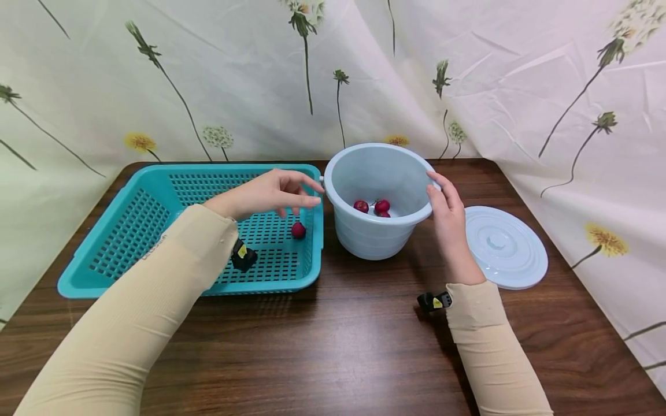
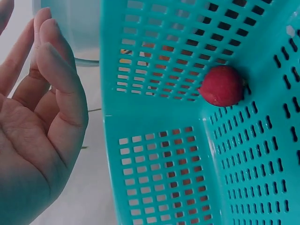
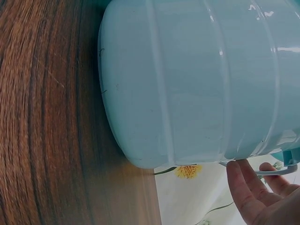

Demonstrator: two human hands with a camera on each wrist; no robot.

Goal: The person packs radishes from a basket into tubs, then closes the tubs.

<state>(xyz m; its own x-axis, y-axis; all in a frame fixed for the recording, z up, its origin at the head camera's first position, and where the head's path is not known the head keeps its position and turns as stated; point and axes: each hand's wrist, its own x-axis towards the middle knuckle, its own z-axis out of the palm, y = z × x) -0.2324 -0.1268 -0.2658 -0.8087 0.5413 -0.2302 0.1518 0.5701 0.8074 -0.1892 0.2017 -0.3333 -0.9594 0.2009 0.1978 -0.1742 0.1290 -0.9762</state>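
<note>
My left hand (image 1: pixel 267 193) is above the right end of a teal slotted basket (image 1: pixel 316 254), its fingers loosely bent toward the bucket and holding nothing. Below it, a small round red radish (image 2: pixel 222 86) lies on the basket floor near the end wall. A light blue bucket (image 1: pixel 369 234) stands upright to the right of the basket. Inside it are a few more red radishes (image 1: pixel 382 206). On the bucket's right side, my right hand (image 1: pixel 450 222) grips the rim with thumb and fingers. In the right wrist view its fingers (image 3: pixel 243 187) lie near the bucket's handle.
A round light blue lid (image 1: pixel 507 245) lies flat on the dark wooden table (image 1: pixel 338 346), right of the bucket. A white cloth with flower prints (image 1: pixel 250 75) hangs behind the table and along its right side.
</note>
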